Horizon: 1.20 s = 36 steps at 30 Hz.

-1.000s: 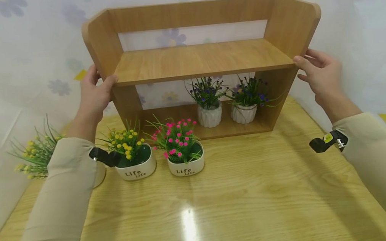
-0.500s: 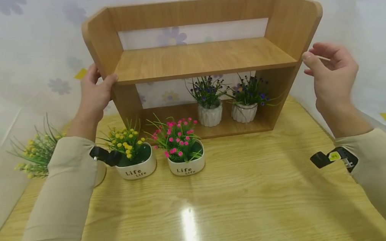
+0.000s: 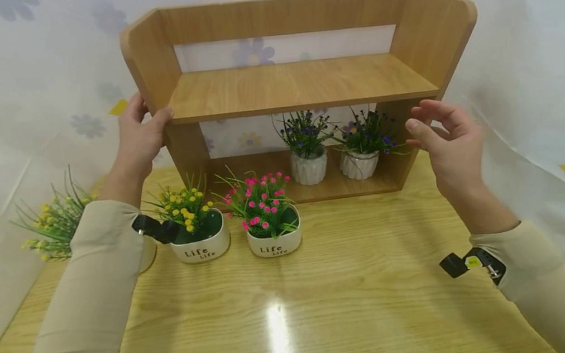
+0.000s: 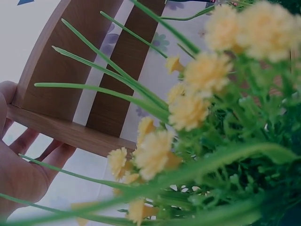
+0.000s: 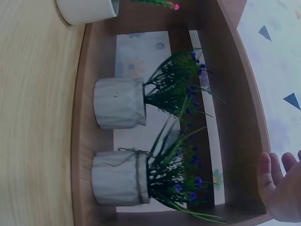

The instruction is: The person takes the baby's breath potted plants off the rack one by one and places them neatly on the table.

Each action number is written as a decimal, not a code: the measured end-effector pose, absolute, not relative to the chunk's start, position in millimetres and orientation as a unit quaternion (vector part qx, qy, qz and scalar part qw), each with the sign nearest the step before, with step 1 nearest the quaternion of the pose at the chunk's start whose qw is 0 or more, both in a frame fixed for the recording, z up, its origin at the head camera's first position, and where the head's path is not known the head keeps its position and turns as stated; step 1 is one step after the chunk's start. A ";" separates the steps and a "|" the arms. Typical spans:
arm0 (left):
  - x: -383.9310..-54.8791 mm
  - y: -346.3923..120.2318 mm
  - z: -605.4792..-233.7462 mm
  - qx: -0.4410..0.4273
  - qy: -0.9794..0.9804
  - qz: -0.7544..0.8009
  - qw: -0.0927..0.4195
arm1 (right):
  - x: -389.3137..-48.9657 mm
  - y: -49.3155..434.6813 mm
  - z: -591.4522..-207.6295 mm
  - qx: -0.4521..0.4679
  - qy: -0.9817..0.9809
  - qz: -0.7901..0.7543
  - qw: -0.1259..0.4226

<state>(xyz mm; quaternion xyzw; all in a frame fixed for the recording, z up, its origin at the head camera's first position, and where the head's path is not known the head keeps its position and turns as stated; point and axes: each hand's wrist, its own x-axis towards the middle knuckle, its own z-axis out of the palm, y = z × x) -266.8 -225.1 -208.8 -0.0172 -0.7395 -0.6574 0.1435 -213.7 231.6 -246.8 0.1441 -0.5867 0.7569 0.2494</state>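
A two-tier wooden shelf [image 3: 300, 85] stands on the table against the wall. My left hand [image 3: 140, 135] grips its left side panel, thumb at the front edge and fingers behind; the left wrist view also shows this hand [image 4: 28, 169] at the board. My right hand [image 3: 454, 147] hovers before the shelf's right side, fingers loosely bent and nothing in them. Two white ribbed pots, one further left [image 3: 309, 168] and one further right [image 3: 359, 165], hold purple flowers on the lower tier. In the right wrist view, the nearer pot [image 5: 117, 181] has twine around it.
In front of the shelf's left half stand an oval white pot with pink flowers [image 3: 274, 241] and another with yellow flowers [image 3: 200, 248]. A third yellow-flowered plant [image 3: 57, 224] is partly hidden behind my left sleeve. The wooden table [image 3: 363, 293] extends forward.
My right hand has let go of the shelf's right side, drawn away to the right, then come back leftward and lower. The left hand keeps its hold; the pots have not moved.
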 end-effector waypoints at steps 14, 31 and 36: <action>-266.2 -225.8 -208.9 -0.014 -0.738 -0.659 0.146 | -203.2 199.9 -287.1 0.177 -0.596 0.758 0.196; -265.6 -224.1 -209.9 -0.020 -0.748 -0.646 0.154 | -208.1 175.3 -322.0 0.174 -0.636 0.737 0.147; -264.1 -222.6 -208.1 -0.019 -0.747 -0.646 0.154 | -211.6 166.4 -332.1 0.163 -0.654 0.726 0.137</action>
